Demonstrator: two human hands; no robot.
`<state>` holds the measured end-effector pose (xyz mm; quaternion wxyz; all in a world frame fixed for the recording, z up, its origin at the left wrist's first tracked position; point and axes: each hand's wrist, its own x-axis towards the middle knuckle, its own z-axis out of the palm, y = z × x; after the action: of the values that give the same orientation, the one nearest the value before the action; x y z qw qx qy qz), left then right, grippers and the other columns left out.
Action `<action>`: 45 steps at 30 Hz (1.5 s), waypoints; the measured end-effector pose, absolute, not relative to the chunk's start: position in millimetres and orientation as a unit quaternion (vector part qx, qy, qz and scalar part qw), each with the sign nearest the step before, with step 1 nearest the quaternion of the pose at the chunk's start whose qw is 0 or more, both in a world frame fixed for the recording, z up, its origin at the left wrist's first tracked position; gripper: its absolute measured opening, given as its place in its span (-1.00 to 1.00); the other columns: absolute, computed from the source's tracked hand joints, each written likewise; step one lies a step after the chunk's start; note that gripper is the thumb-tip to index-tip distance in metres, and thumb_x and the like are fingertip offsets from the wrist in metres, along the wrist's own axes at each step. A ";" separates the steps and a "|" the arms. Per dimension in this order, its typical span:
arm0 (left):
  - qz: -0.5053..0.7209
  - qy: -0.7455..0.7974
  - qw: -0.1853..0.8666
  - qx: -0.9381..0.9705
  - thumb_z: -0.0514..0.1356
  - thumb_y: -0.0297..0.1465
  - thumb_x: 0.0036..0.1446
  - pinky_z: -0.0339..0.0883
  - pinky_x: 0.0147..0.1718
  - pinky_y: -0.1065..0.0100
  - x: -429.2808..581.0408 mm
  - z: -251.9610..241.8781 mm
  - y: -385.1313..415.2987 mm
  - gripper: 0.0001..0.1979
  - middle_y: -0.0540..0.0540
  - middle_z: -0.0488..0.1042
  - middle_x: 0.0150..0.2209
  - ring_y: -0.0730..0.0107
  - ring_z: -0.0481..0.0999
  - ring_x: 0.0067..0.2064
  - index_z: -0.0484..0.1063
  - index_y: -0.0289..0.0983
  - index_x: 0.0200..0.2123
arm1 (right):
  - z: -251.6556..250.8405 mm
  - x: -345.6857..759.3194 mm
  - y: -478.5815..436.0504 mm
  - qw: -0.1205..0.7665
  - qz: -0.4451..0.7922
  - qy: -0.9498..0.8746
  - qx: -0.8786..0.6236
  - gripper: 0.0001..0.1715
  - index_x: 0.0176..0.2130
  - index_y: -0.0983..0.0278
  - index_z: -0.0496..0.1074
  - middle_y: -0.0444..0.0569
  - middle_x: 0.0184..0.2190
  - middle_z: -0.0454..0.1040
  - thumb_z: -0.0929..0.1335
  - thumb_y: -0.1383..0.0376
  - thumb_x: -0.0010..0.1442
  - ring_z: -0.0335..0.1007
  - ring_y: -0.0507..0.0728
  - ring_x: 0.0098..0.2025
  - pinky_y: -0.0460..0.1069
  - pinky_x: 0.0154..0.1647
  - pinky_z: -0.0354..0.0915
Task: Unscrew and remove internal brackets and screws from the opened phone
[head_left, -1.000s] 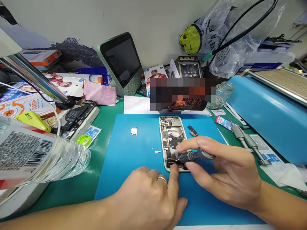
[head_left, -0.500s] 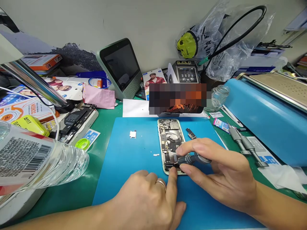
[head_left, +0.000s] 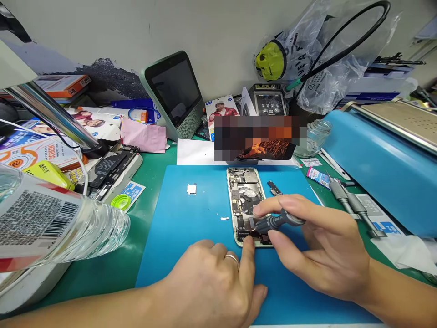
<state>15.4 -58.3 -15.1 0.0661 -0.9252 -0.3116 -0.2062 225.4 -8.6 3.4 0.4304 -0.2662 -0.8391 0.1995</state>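
An opened smartphone (head_left: 251, 193) lies on the blue mat (head_left: 164, 255), its inner parts bare. My left hand (head_left: 218, 282) rests at its lower end, the index fingertip pressing on the bottom part while the other fingers are curled; that hand grips nothing. Between the fingertips of my right hand (head_left: 317, 241) is a dark grey screwdriver (head_left: 273, 222), held at a slant with its tip down at the lower part of the phone. Left of the phone lie a small metal bracket (head_left: 224, 218) and a square silver shield plate (head_left: 191, 189). A dark camera-like module (head_left: 274, 188) sits to its right.
A clear bottle (head_left: 78, 223) juts in at the left, near another opened phone (head_left: 109, 171). Behind the mat stand a propped dark panel (head_left: 262, 148), a smart display (head_left: 175, 93) and a glass jar (head_left: 317, 136). Screwdrivers (head_left: 344, 196) and a blue machine (head_left: 372, 177) are at the right.
The screwdriver leans further over, its handle lower and pointing right. My right thumb has shifted right along it. My left hand keeps its place on the phone; the view has shifted slightly.
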 end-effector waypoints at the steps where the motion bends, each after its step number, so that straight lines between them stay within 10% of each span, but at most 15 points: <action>1: -0.204 -0.311 0.064 -0.926 0.17 -0.28 0.28 0.25 -0.74 0.20 15.1 -15.1 -58.3 -0.55 -0.11 0.53 -0.53 0.23 0.45 -0.62 0.46 -0.59 0.02 | 3.4 225.3 -8.8 0.429 0.206 -0.837 -0.270 -0.07 0.36 0.01 0.16 0.01 -0.05 0.59 0.36 0.61 0.16 0.60 0.20 -0.01 0.13 -0.02 0.60; 45: -0.178 -0.315 0.046 -0.931 0.13 -0.26 0.33 0.25 -0.72 0.19 12.9 -15.5 -60.3 -0.50 -0.12 0.53 -0.53 0.21 0.46 -0.60 0.43 -0.61 0.10 | 0.3 218.2 -9.6 0.447 0.252 -0.806 -0.297 -0.11 0.34 0.07 0.18 -0.06 -0.12 0.55 0.41 0.61 0.17 0.60 0.07 -0.14 -0.06 -0.14 0.62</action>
<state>12.9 -60.3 -15.5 0.0465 -0.9312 -0.3148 -0.1779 218.2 -9.6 0.3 0.4467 -0.2966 -0.8056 0.2519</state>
